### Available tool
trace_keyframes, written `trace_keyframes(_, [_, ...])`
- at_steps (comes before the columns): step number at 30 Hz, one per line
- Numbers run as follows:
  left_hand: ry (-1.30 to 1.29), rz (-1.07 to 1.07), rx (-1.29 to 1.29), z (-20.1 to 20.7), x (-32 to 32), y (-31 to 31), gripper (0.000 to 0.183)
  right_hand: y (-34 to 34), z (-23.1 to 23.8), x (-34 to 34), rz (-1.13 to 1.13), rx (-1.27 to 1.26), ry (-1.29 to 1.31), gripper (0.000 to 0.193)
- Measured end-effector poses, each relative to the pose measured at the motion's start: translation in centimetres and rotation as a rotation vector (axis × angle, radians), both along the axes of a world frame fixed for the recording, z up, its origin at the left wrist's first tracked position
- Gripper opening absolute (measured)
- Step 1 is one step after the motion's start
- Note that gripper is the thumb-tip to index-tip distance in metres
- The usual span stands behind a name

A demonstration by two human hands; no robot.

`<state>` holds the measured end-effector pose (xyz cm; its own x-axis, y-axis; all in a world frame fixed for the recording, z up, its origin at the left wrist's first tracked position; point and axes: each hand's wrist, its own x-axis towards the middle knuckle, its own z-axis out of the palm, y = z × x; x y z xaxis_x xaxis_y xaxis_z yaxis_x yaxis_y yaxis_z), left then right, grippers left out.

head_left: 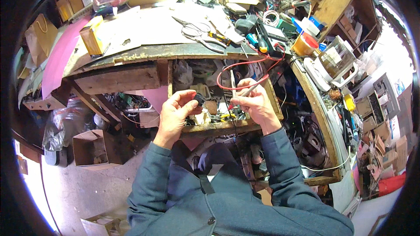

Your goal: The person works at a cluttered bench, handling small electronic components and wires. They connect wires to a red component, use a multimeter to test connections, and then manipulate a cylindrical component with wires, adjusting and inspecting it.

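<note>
Between the thumb and fingers of my left hand (174, 116) is a small black block-shaped part (199, 99), held over the open wooden drawer (218, 128). Facing it, my right hand (260, 107) is closed in a pinch on a thin, pen-like greyish tool (249, 91); its exact kind is hard to make out. A red cable (218, 80) loops above the drawer beside this hand, and a small red tip (230, 107) shows near its fingers. Plastic bags (183, 73) and many small loose parts fill the drawer below both hands.
On the bench lie scissors (192, 29), pliers (209, 43), screwdrivers (261, 43) and a yellow box (94, 37). An orange jar with a red lid (305, 43) stands at the right. A cardboard box (94, 150) sits on the floor at the left.
</note>
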<state>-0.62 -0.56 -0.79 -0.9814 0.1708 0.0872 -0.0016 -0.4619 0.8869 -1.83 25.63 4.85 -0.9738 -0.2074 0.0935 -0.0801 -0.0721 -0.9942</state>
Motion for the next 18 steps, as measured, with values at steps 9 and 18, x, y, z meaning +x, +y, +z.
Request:
trace_keyframes(9, [0.002,-0.002,-0.026,-0.1,0.2,-0.1,0.033,3.4,4.0,0.3,0.062,0.160,-0.088,0.017])
trace_keyframes(18, [0.004,-0.009,-0.051,0.6,0.4,-0.1,0.033,6.0,9.4,0.1,0.111,0.749,0.134,0.018])
